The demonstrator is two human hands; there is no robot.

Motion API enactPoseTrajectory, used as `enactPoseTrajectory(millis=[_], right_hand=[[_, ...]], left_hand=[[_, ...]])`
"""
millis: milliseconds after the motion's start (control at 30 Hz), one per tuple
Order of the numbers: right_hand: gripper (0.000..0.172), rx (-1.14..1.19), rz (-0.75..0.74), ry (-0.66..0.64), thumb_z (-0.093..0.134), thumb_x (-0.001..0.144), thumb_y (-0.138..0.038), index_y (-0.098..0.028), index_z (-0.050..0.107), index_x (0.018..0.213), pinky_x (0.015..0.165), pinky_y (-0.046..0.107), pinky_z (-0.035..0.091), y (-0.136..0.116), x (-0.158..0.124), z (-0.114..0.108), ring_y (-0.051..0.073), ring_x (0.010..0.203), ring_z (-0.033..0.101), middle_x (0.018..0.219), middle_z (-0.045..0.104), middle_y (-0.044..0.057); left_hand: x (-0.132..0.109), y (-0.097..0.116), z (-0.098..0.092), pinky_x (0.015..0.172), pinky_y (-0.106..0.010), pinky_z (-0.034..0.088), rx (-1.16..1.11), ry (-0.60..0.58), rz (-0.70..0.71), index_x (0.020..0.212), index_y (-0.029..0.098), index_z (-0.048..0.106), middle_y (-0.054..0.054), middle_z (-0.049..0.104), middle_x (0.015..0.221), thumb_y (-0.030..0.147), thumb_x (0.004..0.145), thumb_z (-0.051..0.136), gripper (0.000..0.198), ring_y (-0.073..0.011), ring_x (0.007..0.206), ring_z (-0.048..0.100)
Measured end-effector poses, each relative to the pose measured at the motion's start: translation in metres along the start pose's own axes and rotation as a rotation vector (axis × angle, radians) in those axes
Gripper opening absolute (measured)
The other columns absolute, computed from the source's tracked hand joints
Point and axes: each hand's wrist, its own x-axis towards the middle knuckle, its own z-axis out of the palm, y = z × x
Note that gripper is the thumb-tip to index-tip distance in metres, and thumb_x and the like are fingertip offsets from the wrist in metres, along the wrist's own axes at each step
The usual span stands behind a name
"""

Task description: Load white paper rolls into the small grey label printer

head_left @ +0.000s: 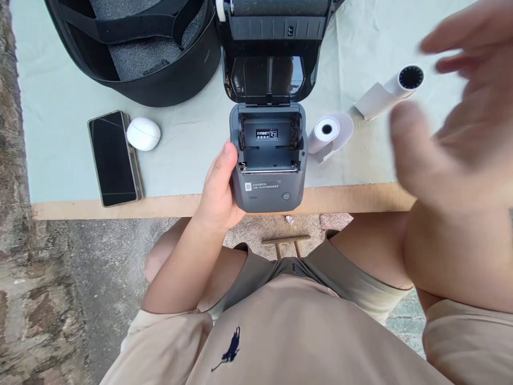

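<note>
A small grey printer (269, 182) sits at the table's front edge with its lid (267, 77) swung open and its paper bay empty. My left hand (218, 187) grips the printer's left side, thumb against the casing. My right hand (457, 117) hovers blurred at the right, fingers spread, holding nothing. A white paper roll (326, 131) lies just right of the printer. A second roll (404, 83) with a loose paper end lies farther right, below my right hand's fingers.
A black phone (114, 158) and a white oval case (143, 133) lie at the left. An open black zip case (136, 48) stands at the back left. A pale green sheet (60, 107) covers the wooden table; stone ground lies below.
</note>
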Motion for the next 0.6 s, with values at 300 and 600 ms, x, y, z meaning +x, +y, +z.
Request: enactPoseTrajectory(millis=[300, 600], right_hand=[[0.035, -0.252, 0.106, -0.412, 0.060, 0.083, -0.032, -0.021, 0.063, 0.115, 0.075, 0.037, 0.052, -0.007, -0.001, 0.038, 0.021, 0.088, 0.061, 0.109, 0.056, 0.013], [0.065, 0.418, 0.280, -0.202, 0.077, 0.063, -0.022, -0.029, 0.048, 0.120, 0.061, 0.031, 0.049, -0.003, 0.004, 0.033, 0.016, 0.078, 0.059, 0.092, 0.058, 0.000]], left_hand=[[0.001, -0.001, -0.003, 0.110, -0.037, 0.048, -0.070, -0.057, -0.017, 0.108, 0.021, 0.068, -0.004, 0.071, 0.113, 0.051, 0.097, 0.035, 0.046, -0.0222, 0.136, 0.051], [-0.002, 0.003, 0.001, 0.117, -0.040, 0.041, -0.142, -0.048, -0.045, 0.114, 0.018, 0.066, -0.005, 0.070, 0.117, 0.044, 0.102, 0.023, 0.052, -0.0224, 0.143, 0.043]])
